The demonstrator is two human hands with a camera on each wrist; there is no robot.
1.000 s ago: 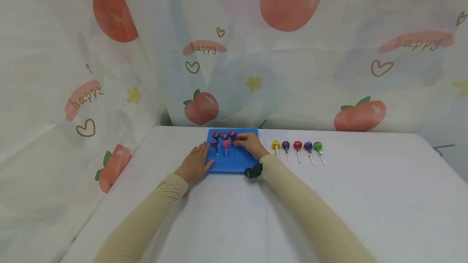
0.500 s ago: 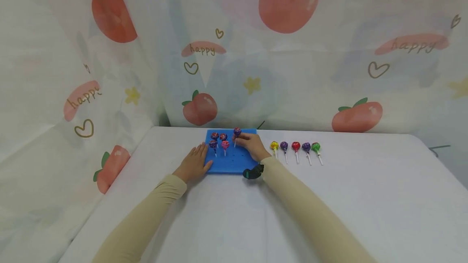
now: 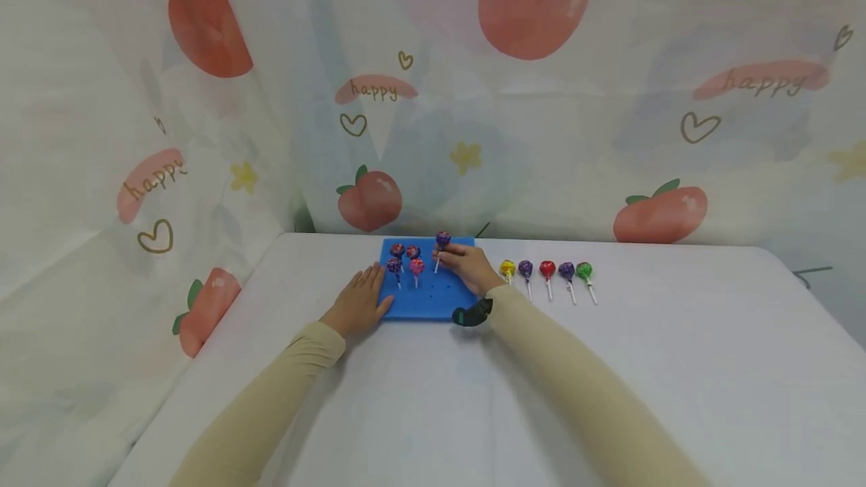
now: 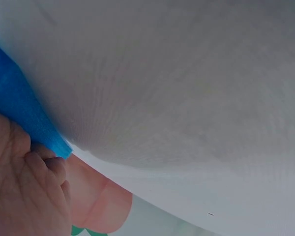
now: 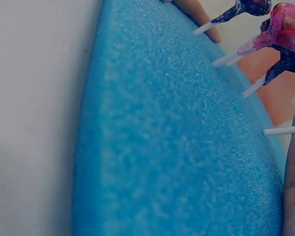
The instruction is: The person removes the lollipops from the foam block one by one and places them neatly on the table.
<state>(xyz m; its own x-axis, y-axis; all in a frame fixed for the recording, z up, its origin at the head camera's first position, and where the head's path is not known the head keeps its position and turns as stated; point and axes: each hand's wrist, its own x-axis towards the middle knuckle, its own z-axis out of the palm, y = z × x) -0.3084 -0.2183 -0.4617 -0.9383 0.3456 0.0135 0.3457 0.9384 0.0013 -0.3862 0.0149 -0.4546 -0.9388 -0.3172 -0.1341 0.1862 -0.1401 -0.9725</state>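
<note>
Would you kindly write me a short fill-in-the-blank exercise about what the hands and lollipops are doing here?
1. The right hand holds a purple lollipop by its ____.
2. The left hand rests flat against the ____ foam block.
3. ____ lollipops stand upright in the foam.
4. A row of ____ lollipops lies on the table.

Missing words: stick; blue; four; five

Blue foam board [image 3: 433, 295], peach-print curtain [image 3: 541, 96]
</note>
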